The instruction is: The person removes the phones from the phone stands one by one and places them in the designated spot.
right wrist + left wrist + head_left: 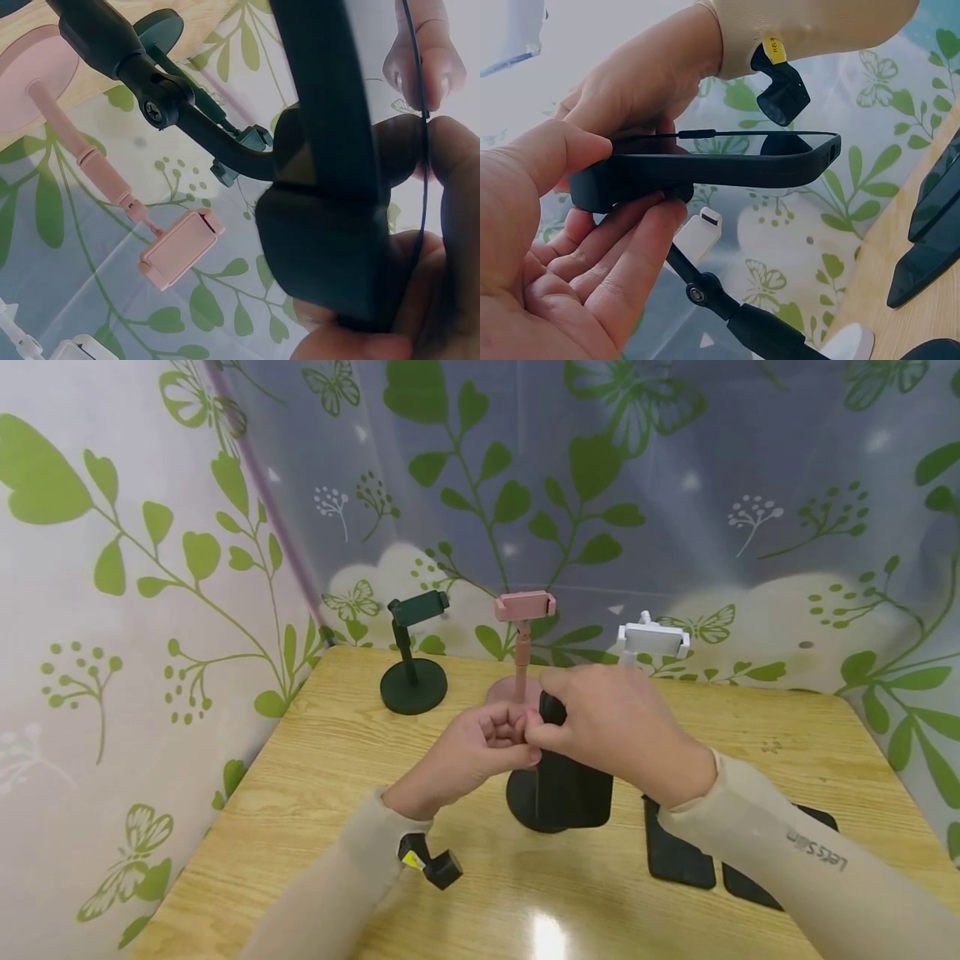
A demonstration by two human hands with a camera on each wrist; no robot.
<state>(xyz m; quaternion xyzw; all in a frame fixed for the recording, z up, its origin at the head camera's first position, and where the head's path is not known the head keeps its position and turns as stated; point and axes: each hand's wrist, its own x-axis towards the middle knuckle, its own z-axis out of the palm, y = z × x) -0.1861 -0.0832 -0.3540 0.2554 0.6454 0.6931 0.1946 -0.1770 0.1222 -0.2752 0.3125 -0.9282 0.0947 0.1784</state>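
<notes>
A black phone stand rises from its round base [525, 810], its arm [761, 322] bending up to a clamp [322, 247]. In that clamp sits a black phone [573, 789], seen nearly edge-on in the left wrist view. My left hand [480, 743] pinches the clamp end, thumb on top and fingers beneath in the left wrist view. Opposite it, my right hand [622, 718] grips the clamp end too, with thumb and fingers curled about it. The fingertips of both hands meet beside the phone. Part of the clamp is hidden behind the fingers.
Behind stand a dark green phone stand [414, 685], a pink phone stand [522, 652] and a white phone stand [652, 639]. Two black phones lie on the wooden table [337, 743] at the right; one phone [678, 856] is partly under my right sleeve. A leaf-patterned curtain [480, 485] hangs behind.
</notes>
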